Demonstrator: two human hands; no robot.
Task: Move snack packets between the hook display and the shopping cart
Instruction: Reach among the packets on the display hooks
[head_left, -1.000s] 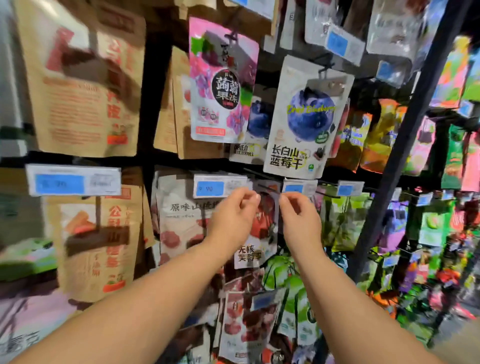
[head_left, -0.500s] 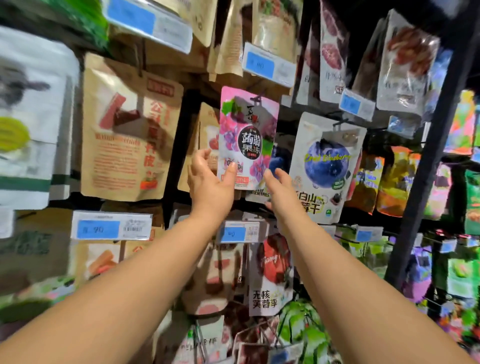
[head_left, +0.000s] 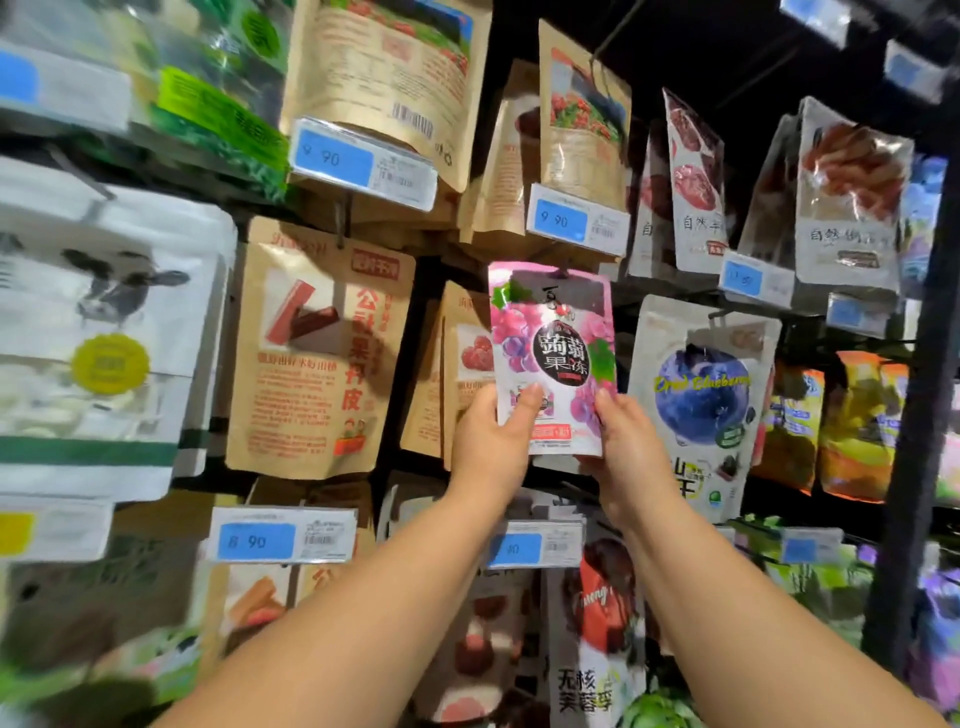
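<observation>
A pink grape-jelly packet (head_left: 553, 332) hangs in the middle of the hook display. My left hand (head_left: 491, 441) grips its lower left corner, thumb across the front. My right hand (head_left: 626, 447) holds the lower right edge, fingers curled behind the packet. The packet's top sits at the hook; whether it is on the hook is hidden by blur. No shopping cart is in view.
A white blueberry packet (head_left: 701, 400) hangs just right of it, brown kraft packets (head_left: 317, 353) to the left. Blue price tags (head_left: 576, 221) jut out above and below the hands. A dark upright post (head_left: 914, 415) stands at the right.
Both hands rose from the lower red packet row to the pink packet and took hold of its bottom corners. The view tilted upward.
</observation>
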